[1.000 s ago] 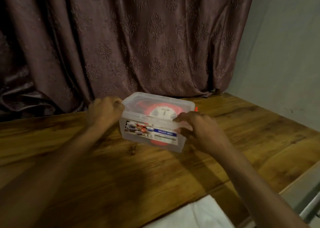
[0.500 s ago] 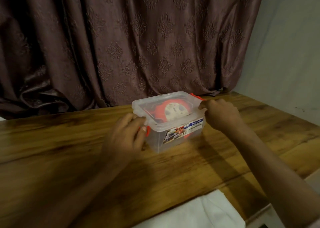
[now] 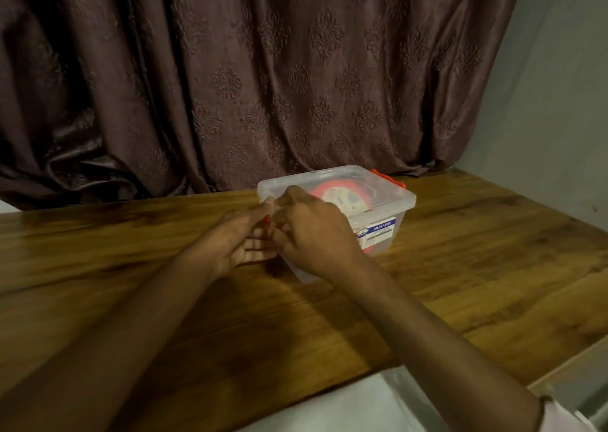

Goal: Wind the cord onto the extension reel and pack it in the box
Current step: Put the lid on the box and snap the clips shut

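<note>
Dark patterned curtain [image 3: 263, 79] hangs behind a wooden table [image 3: 131, 250], with a grey wall [image 3: 559, 86] beyond the box's right end. On the table, just in front of the curtain, stands the clear plastic box [image 3: 385, 221] with its lid [image 3: 378, 186] seated; the red extension reel [image 3: 342, 195] lies inside, socket face up, cord not visible loose. A red latch [image 3: 388, 178] shows at the box's far end. Both hands work at the box's near end: the right hand [image 3: 316, 234] rests over the near corner, fingers curled together on the lid edge; the left hand [image 3: 237, 244] is half open beside it, fingertips [image 3: 268, 206] touching the rim. Whether either is clamped on the near latch cannot be told. Judgement: closing the near latch is in hand. Recommended: steady the box with one hand, press the lid corner flat, then swing the latch until seated; uneven pressure could tilt the lid
</note>
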